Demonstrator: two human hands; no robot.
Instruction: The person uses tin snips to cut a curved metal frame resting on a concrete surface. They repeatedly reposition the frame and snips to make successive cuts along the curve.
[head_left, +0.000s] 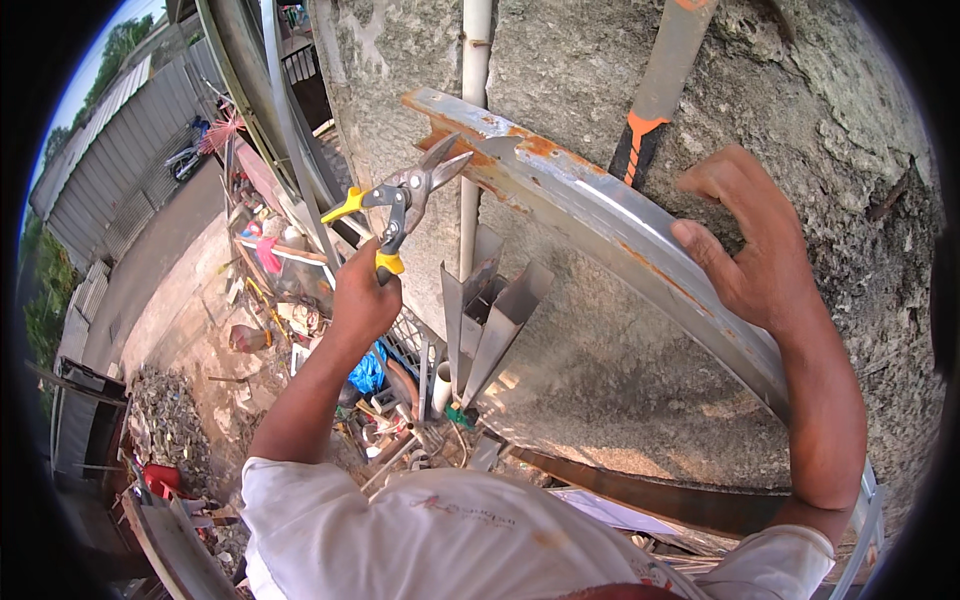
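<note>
My left hand [366,300] is closed around the yellow-and-black handles of a pair of tin snips [403,200]. The snips' blades are parted, right by the rusty far end of a long grey metal channel [590,205]. Whether the blades touch the metal I cannot tell. My right hand [755,245] is over the channel's nearer stretch, its fingers curved and apart from the thumb, holding nothing. The thumb tip is at the channel's upper edge. Beyond the channel lies a flat grey blade [668,75] with an orange-and-black handle, its lower end hidden by the channel.
The channel lies across a rough concrete surface [600,330]. A pale pipe [475,60] runs along it, near upright cut metal channels [495,320]. Scrap, a blue plastic bag [368,370] and rubble [175,430] lie lower left. A corrugated fence [120,160] stands beyond.
</note>
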